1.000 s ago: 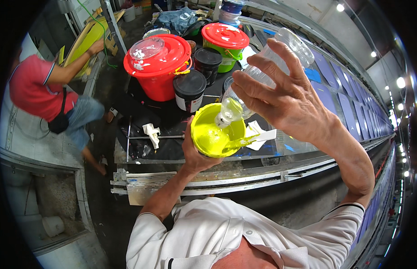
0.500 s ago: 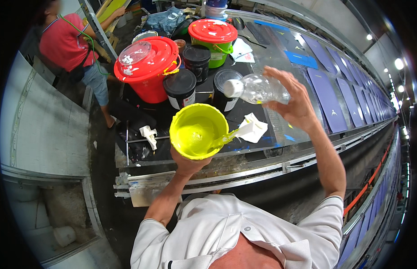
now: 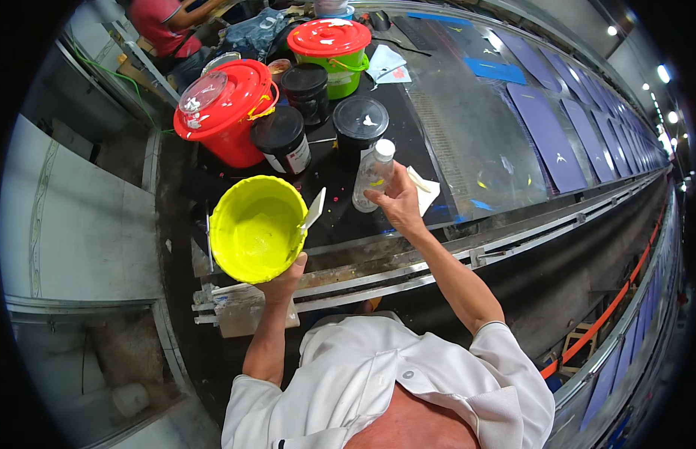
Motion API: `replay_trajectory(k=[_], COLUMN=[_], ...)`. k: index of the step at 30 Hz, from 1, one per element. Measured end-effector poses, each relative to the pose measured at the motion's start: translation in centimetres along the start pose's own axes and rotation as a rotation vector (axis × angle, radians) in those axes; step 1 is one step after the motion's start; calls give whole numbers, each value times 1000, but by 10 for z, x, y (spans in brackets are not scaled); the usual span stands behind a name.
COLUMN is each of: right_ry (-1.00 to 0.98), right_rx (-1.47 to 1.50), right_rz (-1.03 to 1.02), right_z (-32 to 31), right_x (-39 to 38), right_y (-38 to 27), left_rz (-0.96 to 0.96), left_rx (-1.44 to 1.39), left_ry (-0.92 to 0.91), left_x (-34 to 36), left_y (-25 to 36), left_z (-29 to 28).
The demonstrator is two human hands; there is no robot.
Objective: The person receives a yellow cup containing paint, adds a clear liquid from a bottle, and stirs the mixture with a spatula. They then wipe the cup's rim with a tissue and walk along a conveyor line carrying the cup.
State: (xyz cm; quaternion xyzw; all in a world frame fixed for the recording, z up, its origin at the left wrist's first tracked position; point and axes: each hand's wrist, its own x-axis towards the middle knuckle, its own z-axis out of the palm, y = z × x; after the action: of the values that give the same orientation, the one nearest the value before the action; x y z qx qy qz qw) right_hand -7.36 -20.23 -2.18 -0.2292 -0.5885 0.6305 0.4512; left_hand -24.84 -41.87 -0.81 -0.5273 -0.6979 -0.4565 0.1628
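Note:
My left hand (image 3: pixel 285 280) grips a yellow-green tub of paint (image 3: pixel 258 232) from below and tips its mouth toward me. Inside the tub, a white-handled spatula (image 3: pixel 313 208) leans on the right rim. In my right hand (image 3: pixel 399 200) is a clear plastic bottle (image 3: pixel 369 182) with a white cap, held nearly upright at the black table top (image 3: pixel 340 224). Whether its base touches the table I cannot tell. A crumpled white paper (image 3: pixel 426 191) lies partly behind that hand. Just beyond the bottle stands a black lidded jar (image 3: pixel 361 120).
A red lidded bucket (image 3: pixel 227 142), a green bucket with a red lid (image 3: pixel 337 71) and more black jars (image 3: pixel 281 137) crowd the table's far left. Purple panels (image 3: pixel 546 138) line the long table to the right. A metal rail (image 3: pixel 408 275) edges the near side. Another person (image 3: pixel 165 30) is at the upper left.
My right hand has come down and left, turning the bottle from sideways to nearly upright. My left hand has shifted the paint tub leftward. The other person has moved toward the top edge.

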Motion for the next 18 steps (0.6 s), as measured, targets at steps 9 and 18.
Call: replay_trajectory(k=[9,18], right_ry=[29,124], right_rx=[-419,-684], right_rz=[-44,-275], right_z=[2,20], right_x=[-12,-73], right_y=[17,-107], left_rz=[-245,-130], left_rx=[-289,-322], left_ry=[166,19], left_x=[-5,-40], left_y=[26,-15], left_z=[-13,6])
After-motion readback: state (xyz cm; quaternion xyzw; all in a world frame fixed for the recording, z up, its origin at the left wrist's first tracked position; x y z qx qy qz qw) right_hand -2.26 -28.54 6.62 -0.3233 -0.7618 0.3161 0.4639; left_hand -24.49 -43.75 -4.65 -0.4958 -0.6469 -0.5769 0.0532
